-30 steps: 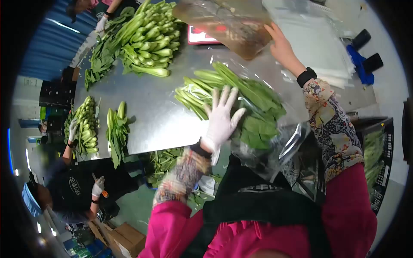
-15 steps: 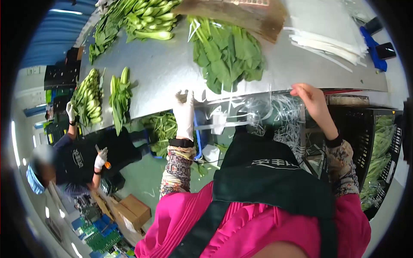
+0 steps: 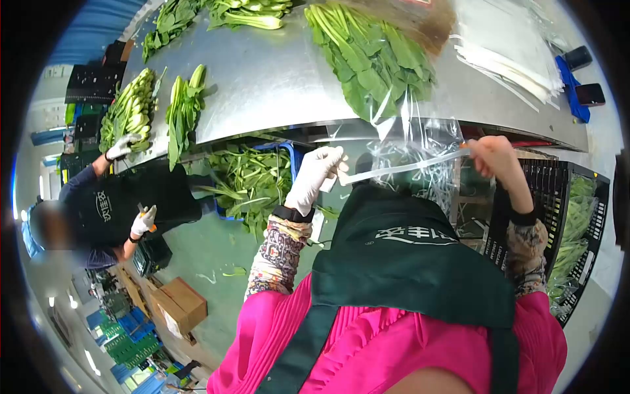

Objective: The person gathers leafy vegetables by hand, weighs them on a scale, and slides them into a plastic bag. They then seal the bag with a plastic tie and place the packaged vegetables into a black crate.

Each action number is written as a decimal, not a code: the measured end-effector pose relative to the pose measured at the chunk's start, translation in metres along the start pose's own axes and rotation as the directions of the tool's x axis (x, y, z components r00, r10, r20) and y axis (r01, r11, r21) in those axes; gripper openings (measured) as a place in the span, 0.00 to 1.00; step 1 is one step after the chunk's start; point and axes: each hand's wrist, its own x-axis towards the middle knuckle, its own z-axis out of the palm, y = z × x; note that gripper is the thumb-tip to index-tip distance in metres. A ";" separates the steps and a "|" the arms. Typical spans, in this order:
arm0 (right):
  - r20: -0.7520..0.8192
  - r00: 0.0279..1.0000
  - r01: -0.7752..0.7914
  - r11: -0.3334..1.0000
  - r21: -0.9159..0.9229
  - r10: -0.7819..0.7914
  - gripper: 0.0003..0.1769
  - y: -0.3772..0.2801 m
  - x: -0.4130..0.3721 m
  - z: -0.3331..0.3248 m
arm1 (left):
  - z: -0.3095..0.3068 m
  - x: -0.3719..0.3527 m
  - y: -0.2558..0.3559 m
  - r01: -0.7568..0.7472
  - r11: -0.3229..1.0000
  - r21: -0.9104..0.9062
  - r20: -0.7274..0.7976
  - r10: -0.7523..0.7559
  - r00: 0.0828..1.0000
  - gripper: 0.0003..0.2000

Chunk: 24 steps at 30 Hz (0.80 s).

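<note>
A clear plastic bag (image 3: 384,134) hangs over the table's front edge, with leafy greens (image 3: 371,65) inside it on the steel top, stems pointing away from me. Its whitish mouth strip (image 3: 407,168) runs taut between my two hands. My left hand (image 3: 316,176), in a white glove, is closed on the strip's left end. At the other end, my bare right hand (image 3: 492,157) pinches the strip, fingers bent and pressed together. Both hands are in front of the table edge, above a heap of white plastic scraps (image 3: 430,180).
Bunches of greens (image 3: 185,111) lie on the steel table (image 3: 262,85) to the left. White strips (image 3: 505,69) lie at the right. Below are a blue-rimmed bin of leaves (image 3: 246,184) and a black crate (image 3: 564,230). A co-worker (image 3: 125,203) stands at the left.
My left hand has gone from open fingers to gripping the bag's strip. My right hand has moved slightly right and down onto its other end. The bag's mouth is now stretched.
</note>
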 end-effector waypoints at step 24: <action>0.129 0.800 0.401 0.361 -0.842 -0.586 0.15 0.272 -0.079 0.039 | -0.018 -0.007 -0.010 -0.025 0.992 0.120 0.014 0.024 1.000 0.15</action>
